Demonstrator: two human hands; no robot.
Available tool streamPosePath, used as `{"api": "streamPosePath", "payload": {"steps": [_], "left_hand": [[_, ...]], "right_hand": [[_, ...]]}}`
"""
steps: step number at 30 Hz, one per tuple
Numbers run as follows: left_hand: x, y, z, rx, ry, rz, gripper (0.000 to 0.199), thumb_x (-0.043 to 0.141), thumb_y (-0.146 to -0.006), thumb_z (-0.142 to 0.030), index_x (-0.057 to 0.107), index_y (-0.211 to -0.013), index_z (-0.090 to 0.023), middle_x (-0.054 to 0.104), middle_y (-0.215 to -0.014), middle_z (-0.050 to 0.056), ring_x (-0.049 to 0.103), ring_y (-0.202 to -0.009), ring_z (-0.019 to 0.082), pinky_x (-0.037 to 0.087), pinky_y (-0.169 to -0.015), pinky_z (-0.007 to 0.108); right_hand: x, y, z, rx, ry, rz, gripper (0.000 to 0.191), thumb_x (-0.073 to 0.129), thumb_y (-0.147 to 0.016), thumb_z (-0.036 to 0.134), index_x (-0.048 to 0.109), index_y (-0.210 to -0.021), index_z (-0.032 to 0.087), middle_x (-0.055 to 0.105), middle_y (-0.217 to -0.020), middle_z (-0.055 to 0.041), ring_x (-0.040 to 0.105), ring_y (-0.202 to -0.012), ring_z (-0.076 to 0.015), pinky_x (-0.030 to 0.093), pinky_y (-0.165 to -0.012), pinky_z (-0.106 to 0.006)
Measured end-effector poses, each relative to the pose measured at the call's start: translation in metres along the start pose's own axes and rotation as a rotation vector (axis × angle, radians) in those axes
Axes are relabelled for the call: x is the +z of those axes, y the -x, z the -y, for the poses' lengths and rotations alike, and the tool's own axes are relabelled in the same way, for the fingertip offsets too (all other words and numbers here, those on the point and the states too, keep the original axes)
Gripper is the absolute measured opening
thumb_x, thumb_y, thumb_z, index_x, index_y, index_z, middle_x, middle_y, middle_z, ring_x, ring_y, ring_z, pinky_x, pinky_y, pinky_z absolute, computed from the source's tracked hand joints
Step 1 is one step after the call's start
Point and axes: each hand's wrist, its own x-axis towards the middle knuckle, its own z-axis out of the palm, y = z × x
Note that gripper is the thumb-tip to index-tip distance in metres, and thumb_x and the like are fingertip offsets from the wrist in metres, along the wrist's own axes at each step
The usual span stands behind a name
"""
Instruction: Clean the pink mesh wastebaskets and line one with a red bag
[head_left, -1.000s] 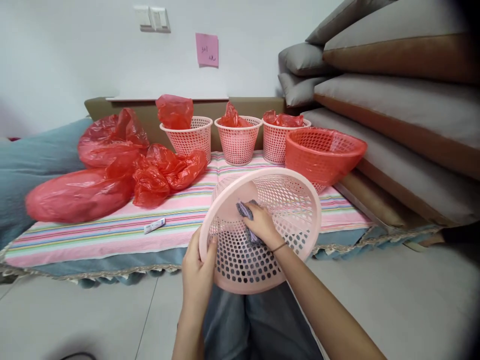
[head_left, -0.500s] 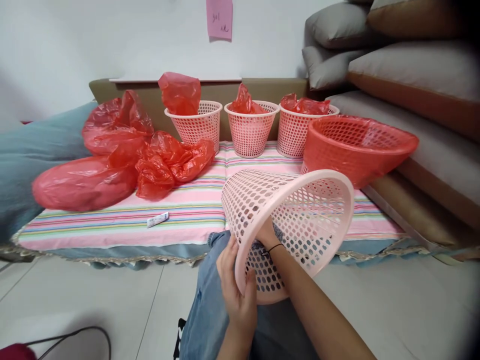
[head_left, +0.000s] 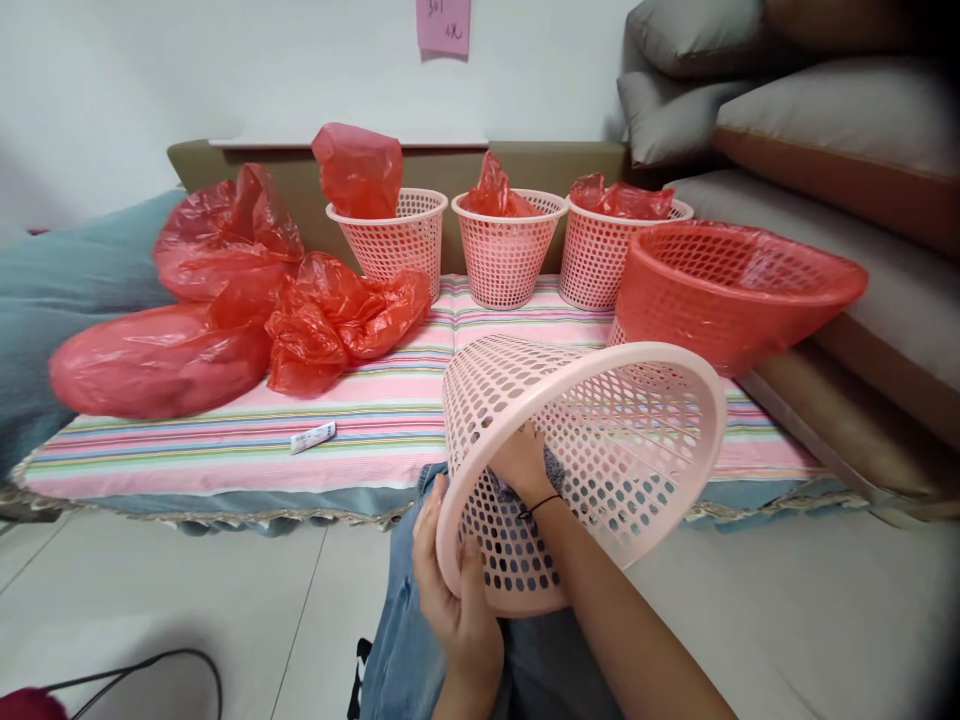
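A pink perforated plastic wastebasket lies tilted over my lap, its mouth facing me and to the right. My left hand grips its rim at the lower left, thumb on the inner side and fingers outside. Inside the basket, my right hand presses a grey-purple cloth against the inner wall. Part of the cloth and some fingertips are hidden by the hand and the rim. A black band circles my right wrist.
Behind stand pink baskets with red plastic bags stuffed in. A red-bag-covered basket leans at right beside stacked cushions. Red bags lie at left on the striped cloth, near a small white tube.
The basket's mouth has turned slightly, and my left hand has shifted a little left and down with its rim. My right hand with the cloth has moved slightly within the basket; the view has shifted slightly.
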Motion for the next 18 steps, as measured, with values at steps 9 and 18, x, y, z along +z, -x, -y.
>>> {"api": "streamPosePath", "payload": {"steps": [9,18], "left_hand": [[-0.004,-0.013,-0.003,-0.055,0.002,-0.122,0.048,0.063,-0.092,-0.037,0.052,-0.137,-0.027,0.058,-0.140,0.010,0.055,-0.131,0.029,0.046,-0.110,0.047],[-0.009,-0.035,-0.014,-0.094,0.177,-0.171,0.055,0.069,-0.089,-0.029,0.051,-0.141,-0.028,0.057,-0.143,0.008,0.054,-0.133,0.030,0.043,-0.114,0.051]], "right_hand": [[-0.026,0.043,0.006,-0.207,-0.313,0.089,0.048,0.054,-0.085,0.017,0.065,-0.132,0.024,0.065,-0.136,-0.0027,0.059,-0.123,-0.0233,0.039,-0.111,-0.039],[-0.082,0.079,-0.001,-0.247,-0.945,0.253,0.048,0.055,-0.075,0.014,0.074,-0.118,0.025,0.072,-0.123,-0.0003,0.064,-0.118,-0.0228,0.047,-0.107,-0.039]]}}
